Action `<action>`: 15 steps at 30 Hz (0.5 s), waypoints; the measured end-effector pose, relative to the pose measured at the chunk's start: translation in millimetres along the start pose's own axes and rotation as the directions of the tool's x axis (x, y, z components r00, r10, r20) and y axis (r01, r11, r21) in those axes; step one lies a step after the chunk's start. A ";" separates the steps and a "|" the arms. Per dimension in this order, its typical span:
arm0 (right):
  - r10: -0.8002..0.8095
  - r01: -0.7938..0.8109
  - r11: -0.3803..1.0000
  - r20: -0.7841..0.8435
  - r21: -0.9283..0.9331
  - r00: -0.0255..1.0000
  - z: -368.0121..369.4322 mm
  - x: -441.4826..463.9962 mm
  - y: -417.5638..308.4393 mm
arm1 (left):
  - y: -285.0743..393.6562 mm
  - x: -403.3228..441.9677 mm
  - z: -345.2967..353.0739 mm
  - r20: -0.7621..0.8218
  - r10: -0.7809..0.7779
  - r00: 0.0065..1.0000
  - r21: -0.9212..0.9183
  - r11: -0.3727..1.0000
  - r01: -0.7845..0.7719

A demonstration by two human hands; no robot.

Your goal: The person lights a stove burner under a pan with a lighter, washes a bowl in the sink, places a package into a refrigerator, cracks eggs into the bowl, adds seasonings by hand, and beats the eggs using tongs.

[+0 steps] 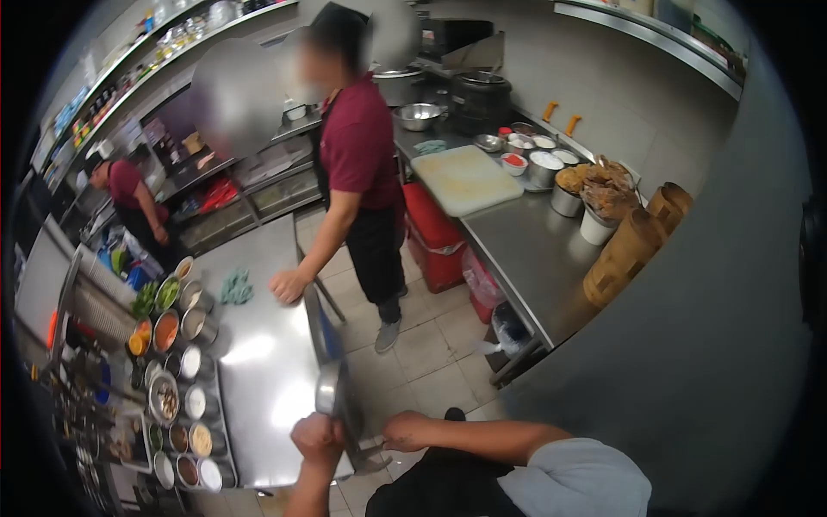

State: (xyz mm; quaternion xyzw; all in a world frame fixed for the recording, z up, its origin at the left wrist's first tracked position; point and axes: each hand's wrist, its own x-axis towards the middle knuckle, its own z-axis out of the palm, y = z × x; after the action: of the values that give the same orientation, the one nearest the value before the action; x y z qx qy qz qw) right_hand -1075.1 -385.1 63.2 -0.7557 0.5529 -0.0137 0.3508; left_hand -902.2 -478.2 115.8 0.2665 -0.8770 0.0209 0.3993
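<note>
My left hand [318,436] is closed in a fist at the near edge of the steel table. Directly beyond it is a shiny, rounded metal vessel [328,388], blurred and partly hidden; whether my fingers grip it I cannot make out. To the right, over the floor, my right hand [407,431] is closed too, beside a greyish curved metal piece [374,457]. What sits inside that fist is hidden.
Metal containers of ingredients [196,402] line the left of the steel table [271,414]; a green cloth [235,286] lies farther up. A co-worker [362,146] leans one hand on the table. Another person [133,198] stands far left. A cutting board [467,178] rests on the right counter.
</note>
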 end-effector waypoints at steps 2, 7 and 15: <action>0.014 -0.006 0.997 -0.104 0.081 0.994 -26.3 -19.2 37.7 | 2.3 56.4 15.4 -0.040 0.099 0.994 0.041 0.994 -0.098; 0.266 0.089 0.806 -0.493 0.585 0.828 -103.9 -58.0 126.2 | 24.7 143.9 86.9 0.037 0.212 0.976 -0.149 0.967 -0.205; 0.400 -0.214 0.904 -0.559 0.369 0.726 -170.6 -61.2 243.5 | 22.1 195.8 210.2 0.436 0.485 0.758 -0.407 0.858 -0.314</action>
State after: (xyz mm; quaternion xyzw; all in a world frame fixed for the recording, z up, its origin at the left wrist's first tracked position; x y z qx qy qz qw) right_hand -1369.7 -456.0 81.4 -0.5475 0.7480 -0.2811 0.2485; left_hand -1163.4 -599.9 116.0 0.0000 -0.9803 -0.1045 0.1674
